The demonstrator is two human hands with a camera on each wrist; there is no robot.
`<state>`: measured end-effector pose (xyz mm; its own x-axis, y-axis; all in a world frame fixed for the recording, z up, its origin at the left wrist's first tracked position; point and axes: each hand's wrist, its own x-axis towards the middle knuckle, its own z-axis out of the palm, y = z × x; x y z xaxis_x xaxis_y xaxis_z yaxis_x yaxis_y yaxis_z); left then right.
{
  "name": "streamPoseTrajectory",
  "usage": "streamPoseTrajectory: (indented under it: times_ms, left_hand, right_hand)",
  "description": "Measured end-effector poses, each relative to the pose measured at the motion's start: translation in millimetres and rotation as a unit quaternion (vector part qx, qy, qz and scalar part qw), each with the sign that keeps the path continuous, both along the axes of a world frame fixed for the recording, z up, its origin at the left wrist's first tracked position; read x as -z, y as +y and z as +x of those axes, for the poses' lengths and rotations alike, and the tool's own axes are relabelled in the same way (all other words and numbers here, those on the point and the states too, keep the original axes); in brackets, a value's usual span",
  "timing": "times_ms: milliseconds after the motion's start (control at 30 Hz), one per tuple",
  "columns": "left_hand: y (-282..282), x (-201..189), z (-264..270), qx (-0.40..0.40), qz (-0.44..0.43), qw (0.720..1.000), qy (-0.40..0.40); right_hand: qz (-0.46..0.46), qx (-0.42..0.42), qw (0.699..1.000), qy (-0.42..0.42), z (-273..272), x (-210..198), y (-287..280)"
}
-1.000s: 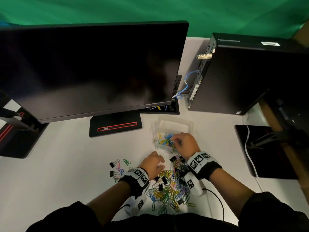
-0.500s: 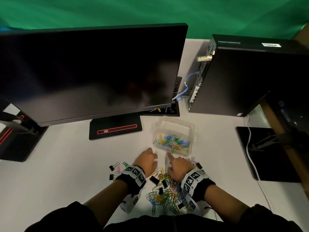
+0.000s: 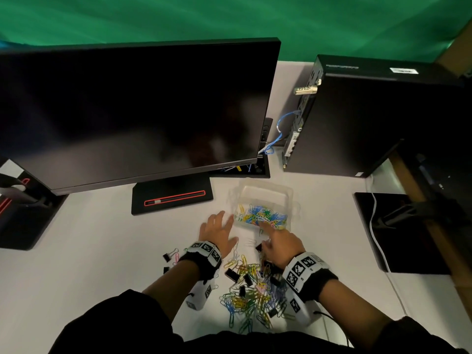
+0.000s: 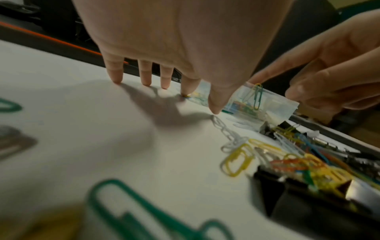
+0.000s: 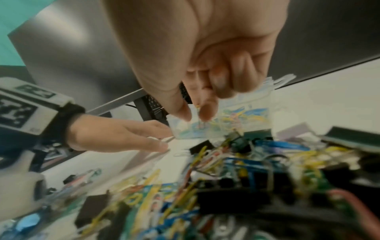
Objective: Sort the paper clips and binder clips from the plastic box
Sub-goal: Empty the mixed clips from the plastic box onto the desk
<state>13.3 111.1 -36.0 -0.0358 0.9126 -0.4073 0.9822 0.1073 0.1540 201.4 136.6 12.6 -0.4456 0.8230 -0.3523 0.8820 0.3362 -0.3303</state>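
Note:
A clear plastic box (image 3: 265, 183) stands in front of the monitor base, with coloured paper clips (image 3: 263, 217) heaped at its near side. A mixed pile of paper clips and black binder clips (image 3: 252, 287) lies between my wrists. My left hand (image 3: 217, 226) is spread, fingertips down on the table just left of the box (image 4: 273, 104). My right hand (image 3: 275, 238) reaches to the box's near rim. Its thumb and forefinger pinch a green-yellow paper clip (image 4: 258, 95) there, and the other fingers are curled (image 5: 226, 81).
A few binder clips (image 3: 167, 256) and paper clips lie apart at the left of the pile. The monitor (image 3: 138, 111) and its base (image 3: 173, 198) stand behind, a computer tower (image 3: 378, 116) at the back right, and a black pad (image 3: 398, 231) with a white cable at the right.
My right hand left the box, drew back to the pile and now reaches to the box rim again. My left hand moved forward off the pile and spread out on the table.

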Motion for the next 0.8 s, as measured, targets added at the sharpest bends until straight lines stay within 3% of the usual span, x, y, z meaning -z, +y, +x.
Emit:
streamPoseTrajectory:
  times_ms: [133,467,800]
  left_hand:
    - [-8.2,2.8,-0.4,0.029,0.017,0.999,0.012]
    - [-14.3,-3.7,6.3,-0.004,0.049,0.998,-0.038]
    - [24.0,-7.4,14.8,-0.123,0.040,0.984,-0.123]
  right_hand:
    - [0.009,0.029,0.998,-0.059,15.9,2.8,12.4]
    - [0.001,0.059,0.996,-0.069,42.0,3.2,30.7]
    - [-0.009,0.041,0.997,-0.069,39.5,2.4,21.8]
